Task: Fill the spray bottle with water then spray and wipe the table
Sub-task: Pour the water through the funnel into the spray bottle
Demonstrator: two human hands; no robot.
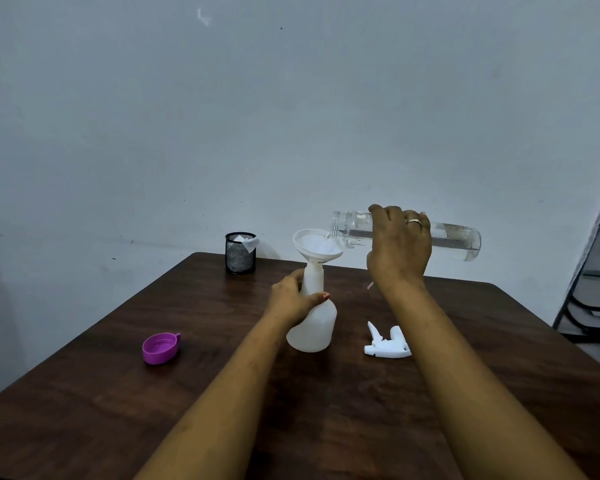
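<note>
A white translucent spray bottle [315,323] stands upright mid-table with a white funnel [317,247] seated in its neck. My left hand [293,299] grips the bottle just below the neck. My right hand [397,247] holds a clear water bottle [454,239] tipped almost level, its open mouth over the funnel's right rim, and water runs into the funnel. The white spray trigger head [388,344] lies on the table to the right of the spray bottle, partly behind my right forearm.
A purple cap [160,348] lies open side up on the dark wooden table [118,410] at the left. A black mesh cup [240,252] holding white cloth or paper stands at the far edge by the wall. Chair legs show at far right.
</note>
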